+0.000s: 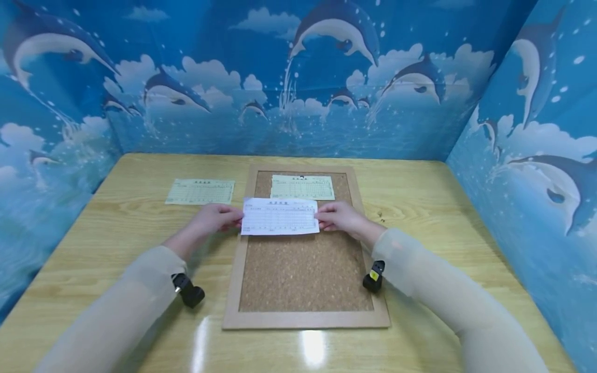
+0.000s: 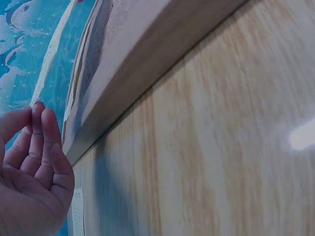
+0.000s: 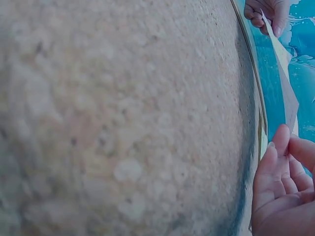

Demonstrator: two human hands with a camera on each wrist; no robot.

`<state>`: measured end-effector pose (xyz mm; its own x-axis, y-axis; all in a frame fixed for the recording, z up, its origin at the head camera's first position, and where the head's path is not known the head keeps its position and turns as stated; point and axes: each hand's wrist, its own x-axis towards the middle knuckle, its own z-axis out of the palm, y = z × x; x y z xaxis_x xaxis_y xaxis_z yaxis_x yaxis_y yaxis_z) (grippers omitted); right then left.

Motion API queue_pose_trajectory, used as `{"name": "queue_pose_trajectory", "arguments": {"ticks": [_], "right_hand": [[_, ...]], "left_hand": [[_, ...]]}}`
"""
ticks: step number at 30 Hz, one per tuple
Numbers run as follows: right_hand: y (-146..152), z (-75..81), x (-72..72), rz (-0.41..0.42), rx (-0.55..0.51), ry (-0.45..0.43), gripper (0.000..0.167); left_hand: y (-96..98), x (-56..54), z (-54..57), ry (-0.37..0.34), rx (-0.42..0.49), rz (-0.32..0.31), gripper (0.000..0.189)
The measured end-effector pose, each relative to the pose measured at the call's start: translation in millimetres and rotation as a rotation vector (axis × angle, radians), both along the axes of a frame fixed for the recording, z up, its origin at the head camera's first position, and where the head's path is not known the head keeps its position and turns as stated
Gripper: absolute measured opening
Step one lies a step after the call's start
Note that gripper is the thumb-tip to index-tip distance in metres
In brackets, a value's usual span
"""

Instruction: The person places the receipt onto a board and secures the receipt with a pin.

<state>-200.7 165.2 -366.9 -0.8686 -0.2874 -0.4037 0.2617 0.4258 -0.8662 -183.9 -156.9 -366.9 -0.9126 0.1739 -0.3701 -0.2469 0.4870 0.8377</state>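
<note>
Blue dolphin-print walls point(image 1: 196, 129) edge a wood-grain table point(image 1: 420, 207), above which both hands point(image 1: 214, 217) point(image 1: 342, 217) pinch a white form point(image 1: 280, 217).

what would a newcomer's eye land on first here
Probably the blue dolphin backdrop around the table. Next, the white slip, held between the left hand and right hand above the corkboard. A green slip lies on the upper corkboard, another green slip on the table to its left.
</note>
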Motion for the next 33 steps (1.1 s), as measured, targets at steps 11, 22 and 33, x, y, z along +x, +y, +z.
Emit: {"name": "queue_pose_trajectory", "arguments": {"ticks": [11,22,33], "right_hand": [[8.5,-2.9,1.2,-0.014,-0.006,0.002,0.024],[16.7,-4.7,0.4,-0.019,-0.003,0.000,0.023],[20.7,-1.5,0.9,-0.024,0.016,-0.003,0.022]], "left_hand": [[11.9,-3.5,0.4,-0.005,-0.023,-0.020,0.035],[20.4,-7.0,1.9,-0.029,-0.049,-0.013,0.029],[26.3,-9.5,-1.3,-0.011,-0.015,-0.016,0.031]]}}
